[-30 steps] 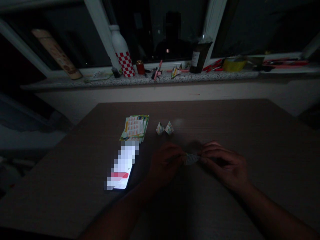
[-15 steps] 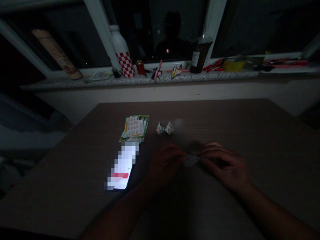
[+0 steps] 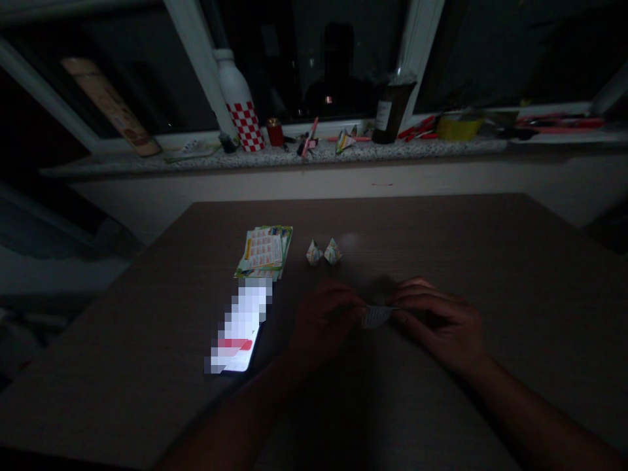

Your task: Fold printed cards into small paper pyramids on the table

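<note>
Between my hands, a small folded piece of printed paper (image 3: 377, 316) is held just above the table. My left hand (image 3: 326, 320) pinches its left end between thumb and fingers, in deep shadow. On the other side my right hand (image 3: 441, 320) grips the right end the same way. Two small pointed paper figures (image 3: 314, 252) stand side by side a little beyond my left hand. To their left lies a stack of printed paper sheets (image 3: 265, 252). A lit phone (image 3: 240, 330) rests below the stack, its screen partly blurred out.
The wooden table (image 3: 441, 229) ends at a wall below a granite windowsill (image 3: 314, 154). Along the sill stand a white bottle with red checks (image 3: 241, 104), a small red jar (image 3: 275, 133), a dark cup (image 3: 390, 111) and a yellow item (image 3: 460, 127). The room is dim.
Both hands keep their pinch on the paper in nearly the same place. The paper's visible face has tilted very slightly; everything else is unmoved.
</note>
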Demonstrator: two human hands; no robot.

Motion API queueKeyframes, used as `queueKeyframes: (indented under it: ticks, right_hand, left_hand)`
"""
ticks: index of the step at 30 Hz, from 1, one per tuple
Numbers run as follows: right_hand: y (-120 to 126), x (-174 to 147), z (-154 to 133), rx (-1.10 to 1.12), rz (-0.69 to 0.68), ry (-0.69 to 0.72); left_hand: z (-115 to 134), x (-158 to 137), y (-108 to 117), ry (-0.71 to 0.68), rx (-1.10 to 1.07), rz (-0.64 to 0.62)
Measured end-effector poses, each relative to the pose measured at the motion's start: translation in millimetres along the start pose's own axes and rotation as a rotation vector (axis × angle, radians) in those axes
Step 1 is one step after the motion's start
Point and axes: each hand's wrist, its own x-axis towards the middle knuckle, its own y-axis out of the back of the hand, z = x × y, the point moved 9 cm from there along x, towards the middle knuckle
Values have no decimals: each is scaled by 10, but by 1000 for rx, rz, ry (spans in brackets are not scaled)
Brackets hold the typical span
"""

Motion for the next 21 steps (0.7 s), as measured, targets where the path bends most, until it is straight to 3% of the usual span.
queueKeyframes:
  ticks: [21]
  right_hand:
    - [-19,-25,36,-5,1,-22]
  left_hand:
    - [-31,1,3,40,-29,4]
